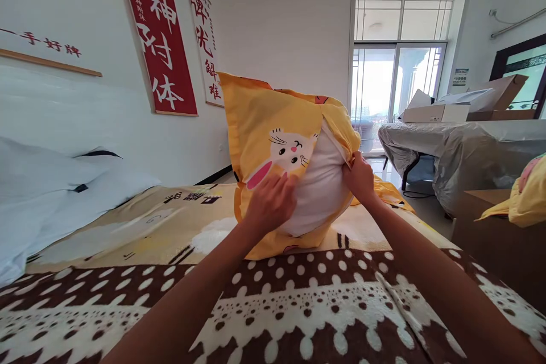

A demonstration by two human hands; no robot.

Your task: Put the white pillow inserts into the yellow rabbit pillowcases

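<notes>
A yellow pillowcase (251, 108) with a printed white rabbit stands upright on the bed, its opening turned towards me. Inside it a white pillow (319, 193) bulges out through the gap. The fingers of my left hand (273, 199) are closed on the front flap of the pillowcase, just below the rabbit's face. At the opening's right side, my right hand (359, 177) pinches the other edge of the cloth. Both edges are held apart, with the pillow showing between them. My left fingertips are partly hidden by the fabric and hand.
A patterned brown and cream blanket (298, 307) covers the bed. White pillows (63, 182) lie at the left. Yellow cloth (531, 193) rests on a cardboard box (490, 239) at right. Behind stands a plastic-covered table (452, 148) with cartons on it.
</notes>
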